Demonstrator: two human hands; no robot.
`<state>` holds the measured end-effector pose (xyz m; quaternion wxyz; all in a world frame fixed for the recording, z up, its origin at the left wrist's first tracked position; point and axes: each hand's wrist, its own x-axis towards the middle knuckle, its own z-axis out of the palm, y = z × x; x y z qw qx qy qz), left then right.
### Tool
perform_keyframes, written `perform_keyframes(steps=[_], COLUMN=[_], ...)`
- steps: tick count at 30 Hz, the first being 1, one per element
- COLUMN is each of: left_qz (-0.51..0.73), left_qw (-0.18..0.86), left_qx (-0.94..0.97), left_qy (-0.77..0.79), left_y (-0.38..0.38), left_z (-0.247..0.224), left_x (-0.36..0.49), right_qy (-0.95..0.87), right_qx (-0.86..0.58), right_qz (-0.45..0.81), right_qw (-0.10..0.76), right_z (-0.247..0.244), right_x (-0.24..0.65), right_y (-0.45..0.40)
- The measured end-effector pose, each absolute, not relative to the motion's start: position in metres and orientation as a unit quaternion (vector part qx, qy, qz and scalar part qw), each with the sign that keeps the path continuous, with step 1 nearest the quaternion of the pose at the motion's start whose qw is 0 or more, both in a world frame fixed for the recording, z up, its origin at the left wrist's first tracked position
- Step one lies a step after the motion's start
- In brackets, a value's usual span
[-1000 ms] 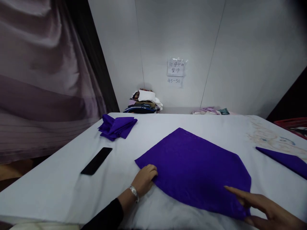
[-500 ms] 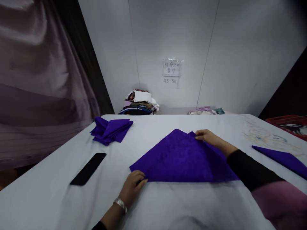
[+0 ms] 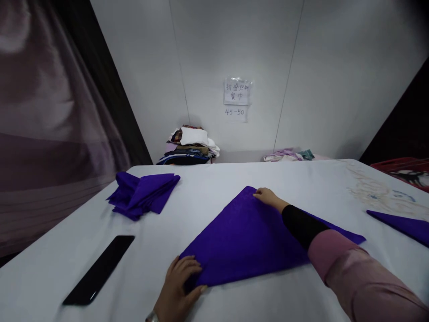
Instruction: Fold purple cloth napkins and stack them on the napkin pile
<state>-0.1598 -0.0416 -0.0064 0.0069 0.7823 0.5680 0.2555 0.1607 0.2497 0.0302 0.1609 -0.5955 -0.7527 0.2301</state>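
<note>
A purple cloth (image 3: 241, 237) lies folded into a broad triangle on the white-covered table, its peak pointing away from me. My right hand (image 3: 266, 197) pinches the cloth's edge just right of that peak, and its forearm crosses over the right part. At the cloth's left corner rests my left hand (image 3: 182, 284), fingers spread, with the fingertips on the fabric and the thumb at the near edge. Several purple cloths (image 3: 144, 192) lie in a loose pile at the far left. Another folded purple cloth (image 3: 402, 226) sits at the right edge of the view.
A black flat object (image 3: 100, 270) lies on the white table (image 3: 208, 179) at the left. Stacked clothes (image 3: 191, 145) and a smaller heap of fabric (image 3: 284, 155) are beyond the far edge. A red basket (image 3: 395, 164) is at the right. Paper signs (image 3: 237, 96) hang on the wall.
My right hand has moved left, bringing the held edge to the peak. The fingers of my left hand have spread at the left corner. The view has shifted, and the table things appear nearer.
</note>
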Motion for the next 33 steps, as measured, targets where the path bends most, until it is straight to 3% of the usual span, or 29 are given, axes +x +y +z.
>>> perform_keyframes(steps=[9,19,26,33], left_qz=[0.248,0.311,0.335,0.365], left_qw=[-0.018,-0.031,0.086,0.127], left_qx=[0.807,0.756,0.654,0.596], left_qy=[0.536,0.575,0.673,0.704], left_y=[-0.039,-0.022,-0.005,-0.006], left_z=[-0.01,-0.015,-0.007,-0.005], left_x=[-0.16,-0.176,-0.175,-0.174], right_qy=[-0.797,-0.771,-0.734,-0.721], right_qx=[-0.56,-0.595,-0.65,-0.669], right_qz=[0.207,0.176,0.171,0.142], right_qw=[0.089,0.144,0.097,0.107], right_z=[0.018,0.043,0.03,0.02], right_x=[0.158,0.162,0.148,0.15], right_y=[0.237,0.263,0.285,0.286])
